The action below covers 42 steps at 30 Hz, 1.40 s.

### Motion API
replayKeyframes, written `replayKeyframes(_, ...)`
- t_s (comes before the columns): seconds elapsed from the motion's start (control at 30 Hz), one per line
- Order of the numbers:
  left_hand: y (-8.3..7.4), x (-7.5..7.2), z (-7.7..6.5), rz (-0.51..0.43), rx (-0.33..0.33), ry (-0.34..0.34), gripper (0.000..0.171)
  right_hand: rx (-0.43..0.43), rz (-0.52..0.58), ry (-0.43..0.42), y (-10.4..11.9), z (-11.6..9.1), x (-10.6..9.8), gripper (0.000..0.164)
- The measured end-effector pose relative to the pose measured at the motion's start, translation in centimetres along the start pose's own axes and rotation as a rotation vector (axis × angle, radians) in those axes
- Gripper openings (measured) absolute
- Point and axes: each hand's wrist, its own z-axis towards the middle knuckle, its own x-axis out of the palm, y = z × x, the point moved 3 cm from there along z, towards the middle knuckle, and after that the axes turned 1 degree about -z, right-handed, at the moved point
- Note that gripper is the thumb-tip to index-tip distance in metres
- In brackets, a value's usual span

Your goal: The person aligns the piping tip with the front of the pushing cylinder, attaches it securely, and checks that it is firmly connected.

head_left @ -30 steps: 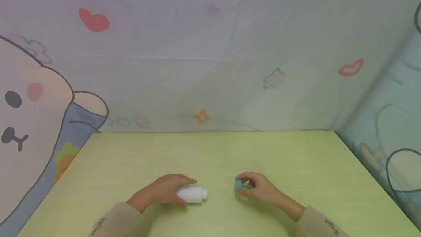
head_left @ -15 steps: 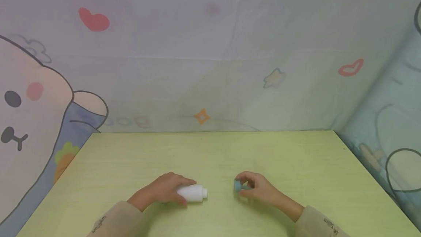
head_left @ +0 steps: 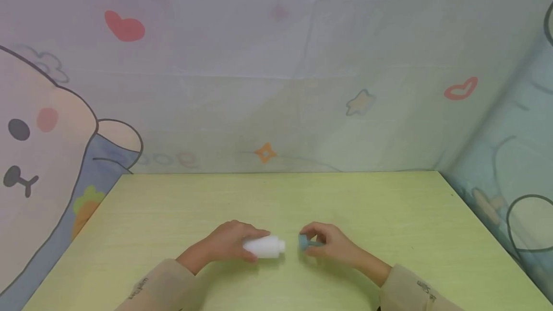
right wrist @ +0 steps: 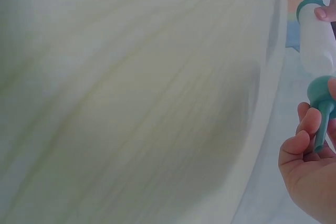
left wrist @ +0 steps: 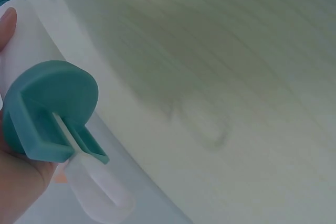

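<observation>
A white bottle (head_left: 264, 247) lies sideways in my left hand (head_left: 231, 243), fingers and thumb curled round its body. Its narrow neck points right. In the left wrist view, a teal end piece (left wrist: 58, 87) with a white tab (left wrist: 100, 190) sits at the bottle's other end. My right hand (head_left: 334, 244) pinches a teal cap (head_left: 304, 242) by its wide round head, with a thin stem (right wrist: 323, 124) running back toward the palm. A small gap separates the cap from the bottle's neck. Part of the bottle is hidden behind the left hand.
Both hands are over a pale yellow-green table (head_left: 281, 200). A printed cloth (head_left: 259, 61) with hearts and stars hangs behind its far edge, and more printed cloth (head_left: 510, 157) stands along the right side.
My left hand has moved right and slightly away with the bottle. My right hand has moved a little left with the cap, so the gap between the two has narrowed.
</observation>
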Motion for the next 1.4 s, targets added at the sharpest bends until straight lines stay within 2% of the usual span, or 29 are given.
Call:
replayKeyframes(0.23,-0.5,0.3,0.3,0.0,0.002,-0.007,0.055,-0.023,0.019,0.013,0.3,0.3,0.7,0.033)
replayKeyframes(0.67,-1.2,0.7,0.4,-0.054,0.01,-0.028,0.056,-0.047,0.022,0.024,0.5,0.5,1.6,0.031)
replayKeyframes(1.07,-1.3,0.8,0.3,-0.073,-0.003,-0.018,0.056,-0.056,0.027,0.034,0.7,0.5,1.9,0.029)
replayKeyframes(1.4,-1.6,0.8,0.3,-0.031,0.012,-0.03,0.056,-0.009,0.094,0.083,0.4,0.6,2.0,0.03)
